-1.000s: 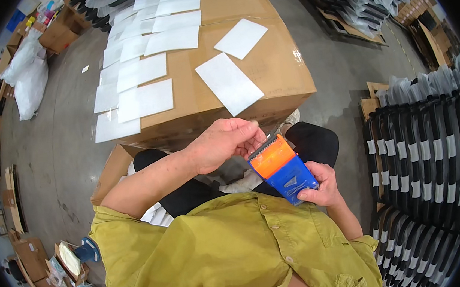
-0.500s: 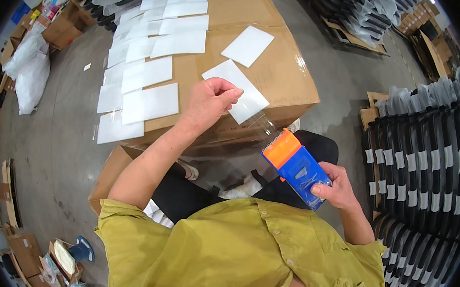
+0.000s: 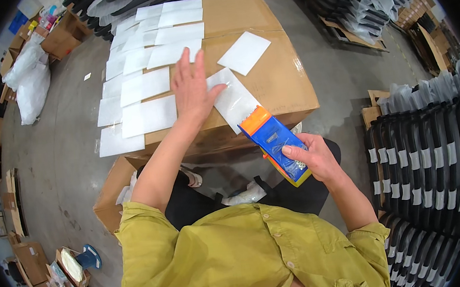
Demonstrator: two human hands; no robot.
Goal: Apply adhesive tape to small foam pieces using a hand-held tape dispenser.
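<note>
My right hand (image 3: 314, 157) grips a blue and orange packing tape dispenser (image 3: 284, 148), its toothed orange end at the lower edge of a white foam sheet (image 3: 233, 100). That sheet lies slanted on a large cardboard box (image 3: 268, 80). My left hand (image 3: 191, 89) hovers or rests beside the sheet's left edge with fingers spread, holding nothing; whether it touches the box I cannot tell. A second loose foam sheet (image 3: 244, 53) lies farther back. Overlapping rows of white foam sheets (image 3: 148, 115) cover the box's left side.
An open cardboard carton (image 3: 109, 203) stands by my left leg. Stacked black parts with white wraps (image 3: 422, 154) rise at the right, more (image 3: 349, 2) at the far right. A white plastic sack (image 3: 32, 87) and a blue stool (image 3: 89, 257) are on the left floor.
My left hand has opened from a pinch and moved left off the foam sheet. My right hand has brought the tape dispenser up and left, against the sheet's near end.
</note>
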